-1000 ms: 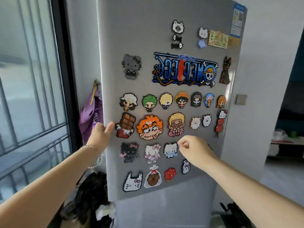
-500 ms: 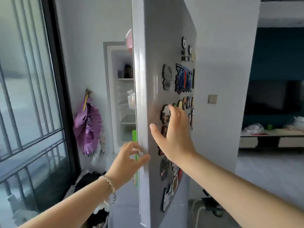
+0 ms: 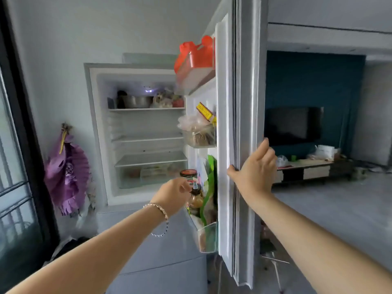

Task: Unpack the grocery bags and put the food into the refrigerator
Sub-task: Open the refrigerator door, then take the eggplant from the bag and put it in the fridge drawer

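Refrigerator (image 3: 146,128) stands open ahead, my right hand (image 3: 254,172) gripping the edge of its door (image 3: 246,102). My left hand (image 3: 174,195) curls beside a red-lidded jar (image 3: 188,173) in the door rack; I cannot tell if it holds anything.

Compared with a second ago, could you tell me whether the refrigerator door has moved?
Yes. The refrigerator door has swung wide open, away from the cabinet, right hand gripping its edge.
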Demonstrator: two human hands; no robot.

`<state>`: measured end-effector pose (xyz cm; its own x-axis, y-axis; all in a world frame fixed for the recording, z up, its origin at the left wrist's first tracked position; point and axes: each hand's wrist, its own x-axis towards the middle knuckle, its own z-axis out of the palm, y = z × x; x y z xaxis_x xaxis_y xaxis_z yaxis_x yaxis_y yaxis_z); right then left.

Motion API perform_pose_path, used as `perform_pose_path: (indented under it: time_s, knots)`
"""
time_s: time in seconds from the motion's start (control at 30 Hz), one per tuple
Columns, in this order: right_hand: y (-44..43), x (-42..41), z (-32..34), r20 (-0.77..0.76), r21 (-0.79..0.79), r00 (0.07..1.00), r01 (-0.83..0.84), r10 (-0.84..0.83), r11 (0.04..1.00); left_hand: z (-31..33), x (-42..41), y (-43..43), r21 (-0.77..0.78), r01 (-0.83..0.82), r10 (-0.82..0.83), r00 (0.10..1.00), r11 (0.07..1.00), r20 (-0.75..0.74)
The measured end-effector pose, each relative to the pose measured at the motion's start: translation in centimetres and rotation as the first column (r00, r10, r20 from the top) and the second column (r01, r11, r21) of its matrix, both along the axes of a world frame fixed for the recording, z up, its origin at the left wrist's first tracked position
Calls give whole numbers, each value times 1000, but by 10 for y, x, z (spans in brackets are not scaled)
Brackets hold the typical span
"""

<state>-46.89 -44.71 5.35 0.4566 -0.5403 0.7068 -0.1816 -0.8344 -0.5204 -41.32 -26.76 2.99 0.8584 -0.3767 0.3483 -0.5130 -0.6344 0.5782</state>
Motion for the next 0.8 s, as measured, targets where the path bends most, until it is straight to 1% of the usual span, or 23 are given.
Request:
perform_pose_path:
  time_s: [0.13,0.27,0.4,0.53,0.67,0.77,0.8]
  knots:
    - [-71,-2,8,-5,166,1000,15,-14,986,0,5,-47,-12,-65,64,996,998,-57]
    - [-149,4,13,-34,302,999,-15,26,953,-5,18,-100,15,-119,119,989,993,-92]
    - [-215,18,18,-71,344,991,-82,113,935,-11,28,-149,77,-199,206,975,977,-88]
    - [-260,33,20,-103,355,982,-112,157,928,-18,33,-183,74,-261,268,959,962,-98]
    - [-285,39,24,-158,354,971,-115,180,928,-18,31,-190,115,-302,313,945,946,-93]
    - [-285,40,21,-127,389,971,-140,204,911,-12,26,-184,126,-340,352,931,932,-93]
    - [-280,37,21,-102,390,977,-134,188,911,-8,24,-180,131,-348,361,928,928,-93]
